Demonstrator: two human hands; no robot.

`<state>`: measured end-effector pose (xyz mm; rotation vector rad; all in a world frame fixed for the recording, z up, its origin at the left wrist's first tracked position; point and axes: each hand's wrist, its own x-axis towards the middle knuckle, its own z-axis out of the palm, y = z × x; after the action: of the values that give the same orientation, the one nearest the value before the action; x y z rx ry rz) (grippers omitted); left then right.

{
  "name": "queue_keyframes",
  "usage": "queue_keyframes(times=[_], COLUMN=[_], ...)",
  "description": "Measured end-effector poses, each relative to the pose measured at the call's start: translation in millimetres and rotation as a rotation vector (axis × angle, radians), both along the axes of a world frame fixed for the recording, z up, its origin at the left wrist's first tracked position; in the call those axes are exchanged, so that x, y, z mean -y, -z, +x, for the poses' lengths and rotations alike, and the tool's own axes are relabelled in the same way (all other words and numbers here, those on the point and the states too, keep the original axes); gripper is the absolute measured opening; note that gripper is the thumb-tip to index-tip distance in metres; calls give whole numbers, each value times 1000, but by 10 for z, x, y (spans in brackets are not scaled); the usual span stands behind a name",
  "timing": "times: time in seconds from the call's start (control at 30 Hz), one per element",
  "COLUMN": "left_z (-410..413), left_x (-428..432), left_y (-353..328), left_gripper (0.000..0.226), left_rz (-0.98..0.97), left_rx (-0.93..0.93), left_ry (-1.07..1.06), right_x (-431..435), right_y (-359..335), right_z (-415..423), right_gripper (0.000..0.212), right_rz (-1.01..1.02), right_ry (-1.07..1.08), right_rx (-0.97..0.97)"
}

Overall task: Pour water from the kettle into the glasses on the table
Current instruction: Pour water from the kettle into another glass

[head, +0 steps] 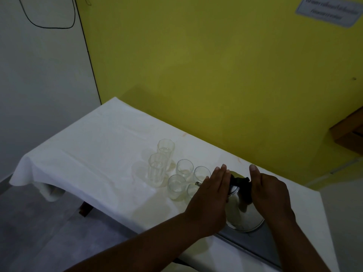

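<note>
A shiny steel kettle [242, 211] with a black handle [238, 180] stands on the white-clothed table [94, 154] near its front right edge. My left hand [210, 197] lies flat against the kettle's left side, fingers straight and together, covering the spout. My right hand [269, 191] hovers at the right of the handle, fingers extended; it grips nothing that I can see. Left of the kettle stand several clear glasses: two tall ones [158, 169] [166, 149] and short tumblers [176, 186] [184, 167] [201, 173]. One more tumbler [191, 189] is partly hidden by my left hand.
A yellow wall [196, 65] runs right behind the table. A wooden shelf corner [347, 132] juts out at the right. A paper notice [328, 10] hangs top right. A black cable [49, 26] loops on the white wall at left. Grey floor lies below the table's left edge.
</note>
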<state>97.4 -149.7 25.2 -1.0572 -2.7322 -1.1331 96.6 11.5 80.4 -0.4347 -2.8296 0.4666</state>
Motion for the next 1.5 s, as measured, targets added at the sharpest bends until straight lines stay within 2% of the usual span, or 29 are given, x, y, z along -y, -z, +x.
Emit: queue_keyframes(times=[0.3, 0.6, 0.8, 1.0, 1.27, 1.5], left_z=[-19, -106, -296, -518, -681, -704], left_x=[-17, -39, -101, -97, -106, -110], left_y=[-21, -139, -183, -195, -100, -83], left_gripper=[92, 86, 89, 83, 85, 89], left_rz=[-49, -33, -51, -32, -50, -52], left_rx=[-31, -115, -208, -109, 31, 85], left_ry=[6, -5, -50, -45, -36, 5], right_x=[-2, 53, 49, 16, -2, -25], right_y=[33, -8, 29, 21, 46, 21], right_z=[7, 6, -131, -375, -605, -640], right_gripper=[70, 68, 58, 60, 62, 63], right_rz=[-141, -379, -431, -341, -94, 43], right_ry=[86, 162, 194, 144, 75, 62], right_rx=[2, -60, -169, -161, -73, -26])
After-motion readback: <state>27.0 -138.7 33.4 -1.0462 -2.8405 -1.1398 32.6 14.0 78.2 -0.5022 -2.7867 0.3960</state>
